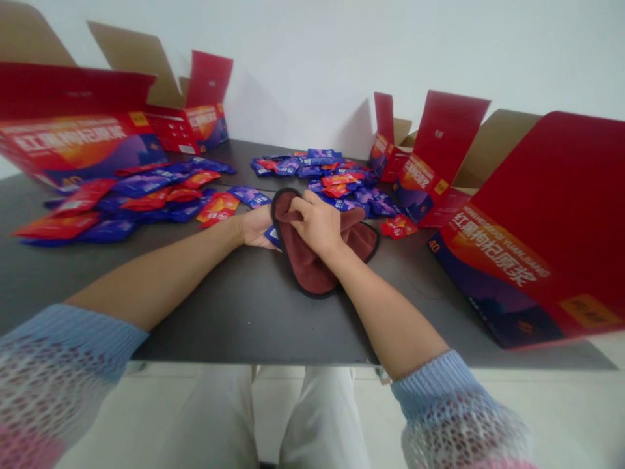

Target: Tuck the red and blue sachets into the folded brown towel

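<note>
A pale wall [303,78] rises behind a dark grey table [234,312]. Farthest left of the fingers stands a large red box [73,140], its flaps up, with a smaller open box [200,124] beyond it; what either contains is hidden. Nearer the left fingers, a heap of red and blue packets [146,195] spreads over the table.

The left forearm reaches forward and inward, the left hand [256,228] turned palm up. Its fingers pass behind a brown cloth [315,270] with black edging, so I cannot tell how far they are spread or whether they grip anything; a blue packet [272,237] shows at the palm. The right hand [318,225] comes in from the other side, back upward, its thumb and fingers closed in a pinch on the cloth, which hangs below and spreads to their right.

Beyond the right fingers lies another packet pile [336,176]. Rightward stand a small box [385,153], a medium box [422,179] and, nearest the viewer, a large tilted box [517,260], all open, their contents out of sight.
</note>
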`<action>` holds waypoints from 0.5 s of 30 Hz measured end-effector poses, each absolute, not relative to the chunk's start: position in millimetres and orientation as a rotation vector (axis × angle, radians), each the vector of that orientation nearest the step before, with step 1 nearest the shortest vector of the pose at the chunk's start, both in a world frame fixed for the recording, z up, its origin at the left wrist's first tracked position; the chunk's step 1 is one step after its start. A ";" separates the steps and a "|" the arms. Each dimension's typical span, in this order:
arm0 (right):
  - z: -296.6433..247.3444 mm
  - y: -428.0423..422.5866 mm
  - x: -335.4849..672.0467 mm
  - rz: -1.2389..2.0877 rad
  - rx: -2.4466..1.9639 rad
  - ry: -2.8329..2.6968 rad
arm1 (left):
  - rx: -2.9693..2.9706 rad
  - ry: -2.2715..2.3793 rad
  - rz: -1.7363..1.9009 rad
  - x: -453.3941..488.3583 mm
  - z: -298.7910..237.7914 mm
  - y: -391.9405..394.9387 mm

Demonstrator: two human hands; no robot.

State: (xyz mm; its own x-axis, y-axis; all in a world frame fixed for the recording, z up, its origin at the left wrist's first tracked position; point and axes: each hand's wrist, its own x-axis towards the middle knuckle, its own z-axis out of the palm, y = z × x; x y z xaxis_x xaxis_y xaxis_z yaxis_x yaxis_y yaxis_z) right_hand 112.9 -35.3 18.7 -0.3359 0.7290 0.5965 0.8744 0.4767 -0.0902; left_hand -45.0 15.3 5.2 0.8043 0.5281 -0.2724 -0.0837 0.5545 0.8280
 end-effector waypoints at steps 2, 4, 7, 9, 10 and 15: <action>19.5 -33.2 116.4 -0.451 -1.370 -2.118 | 0.910 0.504 0.370 -47.3 4.9 15.8; 20.5 -30.6 120.3 -0.501 -1.443 -2.066 | 0.887 0.462 0.372 -48.4 5.8 14.7; 23.1 -29.2 124.8 -0.498 -1.535 -2.005 | 0.857 0.426 0.401 -46.4 7.4 10.8; 25.0 -31.7 125.2 -0.471 -1.556 -2.011 | 0.837 0.418 0.438 -43.9 8.6 7.2; 25.8 -33.8 124.5 -0.447 -1.555 -2.031 | 0.828 0.419 0.464 -42.7 9.4 5.4; 27.6 -47.2 115.7 -0.307 -1.432 -2.217 | 0.784 0.455 0.581 -39.6 14.6 -0.6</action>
State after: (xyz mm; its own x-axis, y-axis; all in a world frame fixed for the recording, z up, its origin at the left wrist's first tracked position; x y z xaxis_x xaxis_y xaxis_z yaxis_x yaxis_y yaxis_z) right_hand 115.7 -47.2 27.6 -0.3372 0.7940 0.5059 0.9016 0.4270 -0.0694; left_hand -39.6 -0.6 14.6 0.7529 0.6371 -0.1652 -0.3135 0.5679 0.7610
